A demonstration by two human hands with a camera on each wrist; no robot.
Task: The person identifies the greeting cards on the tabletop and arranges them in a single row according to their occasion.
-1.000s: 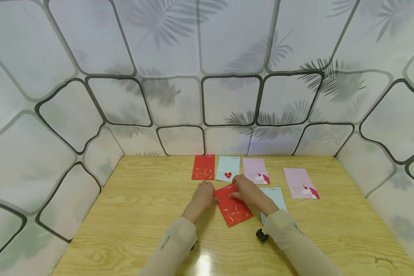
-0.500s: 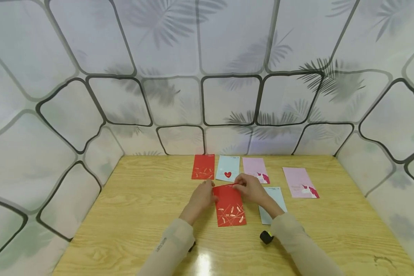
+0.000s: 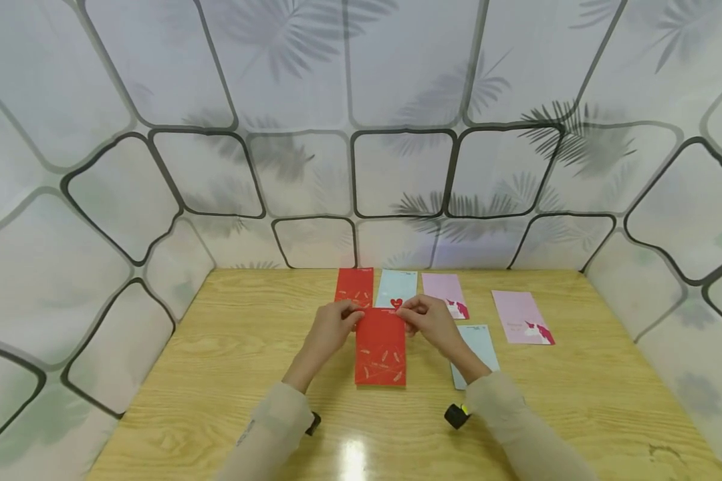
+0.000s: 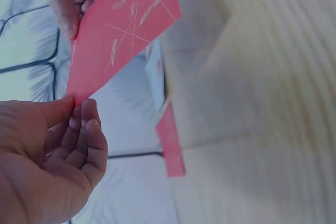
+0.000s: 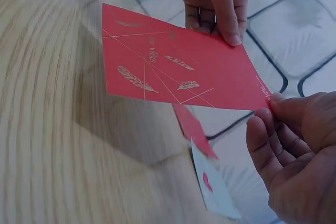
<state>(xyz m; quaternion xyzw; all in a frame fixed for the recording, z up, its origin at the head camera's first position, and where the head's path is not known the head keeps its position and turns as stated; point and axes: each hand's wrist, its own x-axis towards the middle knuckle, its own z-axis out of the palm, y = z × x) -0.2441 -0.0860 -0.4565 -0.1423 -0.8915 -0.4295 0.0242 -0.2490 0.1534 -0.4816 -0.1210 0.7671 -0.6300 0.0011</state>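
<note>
A red card [image 3: 381,351] with gold feathers and thin crossing lines hangs from both hands, raised over the wooden table. My left hand [image 3: 327,327] pinches its upper left corner between thumb and forefinger. At the upper right corner my right hand [image 3: 433,324] pinches it the same way. The right wrist view shows the card [image 5: 157,66] tilted, with its lower edge off the tabletop. Behind it, a second red card [image 3: 355,284] lies at the back of the table, its lower part covered. Beside that lies a light blue card [image 3: 392,286] with a red heart.
Two pink unicorn cards lie on the table [image 3: 247,354], one pink card [image 3: 442,288] in the back row and another pink card [image 3: 520,314] farther right. A light blue card [image 3: 475,347] lies partly under my right forearm. A patterned cloth wall [image 3: 313,174] encloses the back and sides.
The red card has turned from slanted to straight and shifted left and back, now overlapping the back red card. Both hands have moved with it, holding its top corners.
</note>
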